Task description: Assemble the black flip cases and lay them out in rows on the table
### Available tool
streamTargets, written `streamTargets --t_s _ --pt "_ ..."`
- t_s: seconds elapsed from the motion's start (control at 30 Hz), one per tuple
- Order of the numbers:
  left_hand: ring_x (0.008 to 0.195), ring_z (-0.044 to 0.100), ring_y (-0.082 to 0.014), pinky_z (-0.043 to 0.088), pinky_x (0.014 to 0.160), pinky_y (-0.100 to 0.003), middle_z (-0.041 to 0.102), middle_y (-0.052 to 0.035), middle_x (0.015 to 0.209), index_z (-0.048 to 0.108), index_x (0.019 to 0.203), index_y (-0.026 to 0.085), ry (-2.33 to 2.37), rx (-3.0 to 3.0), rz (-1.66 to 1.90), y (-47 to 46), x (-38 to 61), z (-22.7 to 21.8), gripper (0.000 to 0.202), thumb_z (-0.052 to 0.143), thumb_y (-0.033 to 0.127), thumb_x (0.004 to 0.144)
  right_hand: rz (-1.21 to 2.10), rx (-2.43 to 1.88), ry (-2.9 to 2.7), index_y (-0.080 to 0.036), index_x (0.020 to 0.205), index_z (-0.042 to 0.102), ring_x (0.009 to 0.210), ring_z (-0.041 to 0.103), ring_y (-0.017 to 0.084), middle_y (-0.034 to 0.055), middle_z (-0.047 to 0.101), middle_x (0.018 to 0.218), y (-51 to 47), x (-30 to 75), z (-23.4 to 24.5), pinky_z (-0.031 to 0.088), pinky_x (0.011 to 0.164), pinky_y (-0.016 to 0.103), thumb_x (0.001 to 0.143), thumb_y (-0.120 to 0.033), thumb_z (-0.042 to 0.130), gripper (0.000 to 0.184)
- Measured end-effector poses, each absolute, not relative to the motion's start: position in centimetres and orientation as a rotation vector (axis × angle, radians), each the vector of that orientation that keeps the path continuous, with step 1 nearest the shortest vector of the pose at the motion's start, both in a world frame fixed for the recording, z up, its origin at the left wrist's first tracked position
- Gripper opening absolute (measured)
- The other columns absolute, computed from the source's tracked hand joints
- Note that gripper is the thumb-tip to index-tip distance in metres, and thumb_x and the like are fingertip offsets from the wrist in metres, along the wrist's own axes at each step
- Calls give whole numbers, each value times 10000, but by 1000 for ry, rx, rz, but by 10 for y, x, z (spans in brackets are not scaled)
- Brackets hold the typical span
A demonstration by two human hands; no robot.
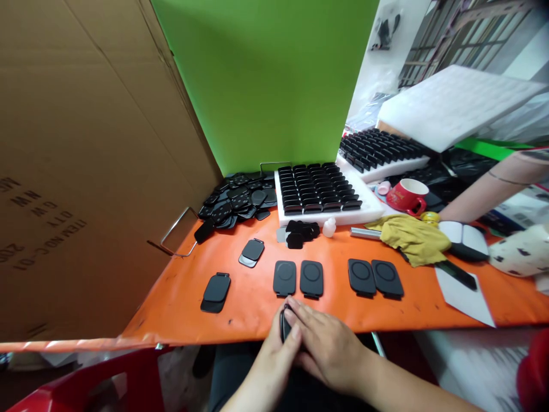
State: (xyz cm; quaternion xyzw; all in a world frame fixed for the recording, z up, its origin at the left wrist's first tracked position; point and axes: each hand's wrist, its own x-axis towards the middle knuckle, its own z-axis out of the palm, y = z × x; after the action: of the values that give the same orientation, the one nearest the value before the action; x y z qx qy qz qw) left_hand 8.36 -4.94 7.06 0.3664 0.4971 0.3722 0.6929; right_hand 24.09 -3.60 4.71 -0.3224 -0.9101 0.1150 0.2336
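Both my hands meet at the near edge of the orange table (180, 292), pressed around one small black part (285, 324). My left hand (278, 350) grips it from below and my right hand (323, 339) covers it from the right. Just beyond my fingers lie two black pads (298, 278) side by side, and another pair (376, 278) lies to the right. Two more black pieces (217, 291) (252, 252) lie to the left.
A heap of black parts (238, 203) sits at the back left by the green board (266, 80). White foam trays (373, 210) hold rows of black parts. A red mug (407, 196), a yellow cloth (412, 237) and another person's arm (484, 191) are at the right. Cardboard (86, 149) walls the left.
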Motion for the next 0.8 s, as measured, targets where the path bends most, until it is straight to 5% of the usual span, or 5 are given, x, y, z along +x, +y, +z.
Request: streamTargets --t_s 0.13,0.27,0.37,0.47,0.8 --pt "1141 458 -293 345 968 -371 520 -136 1215 445 1186 153 1000 920 850 -48 90 58 669 739 367 625 289 -783 -2436 -26 1284 383 1207 420 265 225 488 1252 -37 241 34 442 936 382 852 -227 416 478" --pt "696 581 -185 455 607 -304 594 -88 923 454 1119 144 806 707 754 -52 86 60 582 736 287 632 432 -883 -2205 -111 1142 496 875 630 206 133 664 936 -27 244 42 512 744 321 893 -214 356 304" --pt "764 567 -186 445 631 -303 559 -100 1004 485 1105 150 729 599 640 -55 77 71 500 702 181 655 801 -1209 -1893 -173 906 550 590 568 134 18 594 657 -15 244 59 454 559 243 924 -295 322 259" --pt "809 559 -192 443 667 -314 527 -135 1113 518 1106 151 681 623 574 -54 69 77 445 676 185 691 1248 -1288 -1502 -180 746 505 587 496 110 -14 512 641 -1 242 70 401 535 219 914 -426 323 350" --pt "797 579 -201 454 680 -334 563 -155 1112 485 1189 175 762 543 567 -52 73 76 456 611 164 751 1553 -1248 -1376 -178 859 525 717 574 143 -5 592 778 3 248 75 438 606 232 759 -396 617 257"
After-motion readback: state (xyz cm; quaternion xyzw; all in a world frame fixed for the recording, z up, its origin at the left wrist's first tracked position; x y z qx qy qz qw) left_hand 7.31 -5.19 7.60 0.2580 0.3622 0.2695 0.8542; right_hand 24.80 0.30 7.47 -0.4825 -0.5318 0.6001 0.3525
